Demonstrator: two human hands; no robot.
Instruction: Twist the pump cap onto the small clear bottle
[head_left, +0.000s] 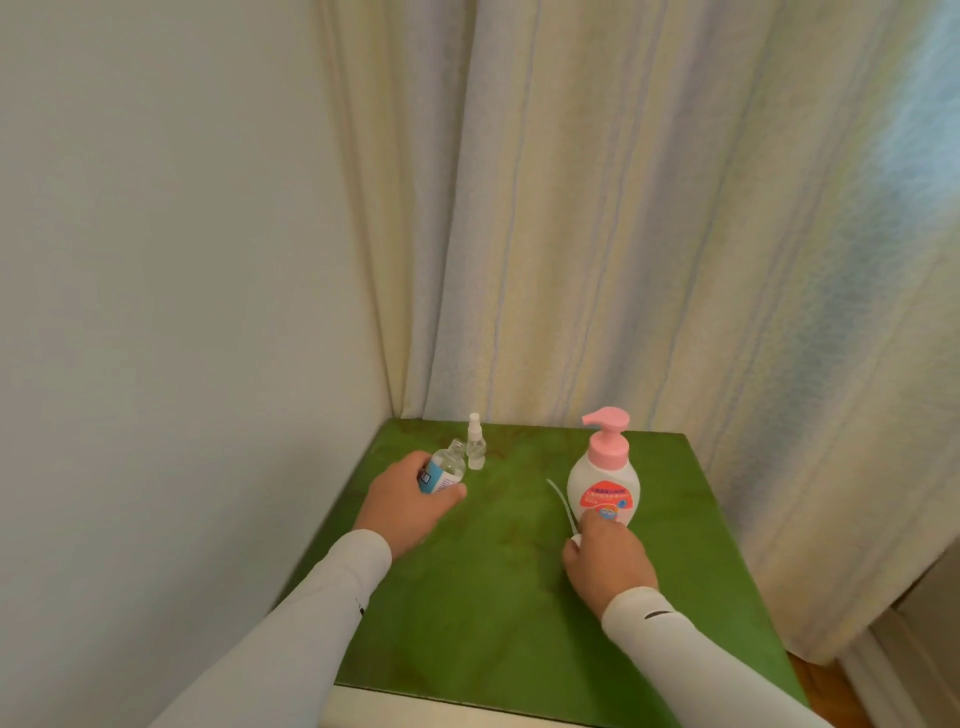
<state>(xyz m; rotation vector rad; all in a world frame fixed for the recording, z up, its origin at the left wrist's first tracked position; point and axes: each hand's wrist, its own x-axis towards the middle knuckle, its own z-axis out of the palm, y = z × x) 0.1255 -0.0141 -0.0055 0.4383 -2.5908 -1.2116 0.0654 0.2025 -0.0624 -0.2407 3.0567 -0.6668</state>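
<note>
So, going left to right: a small clear bottle (442, 470) with a blue-and-white label was gripped in the left hand (410, 501), fingers curled round its body, tilted with the neck pointing up and away. No cap was seen on it, so it was judged already opened. Just beyond it, a tiny clear spray bottle (475, 442) was left standing upright, sprayer on, on the green table (493, 597). Between the hands, a thin dip tube (562, 506) was seen sticking out of the right hand (608, 558), its white pump head apparently pinched in the fingers (mostly hidden, honestly). Just beside that hand, a pink-pump soap bottle (605, 480) was stood untouched. Refitting the sprayer looked left to do.
</note>
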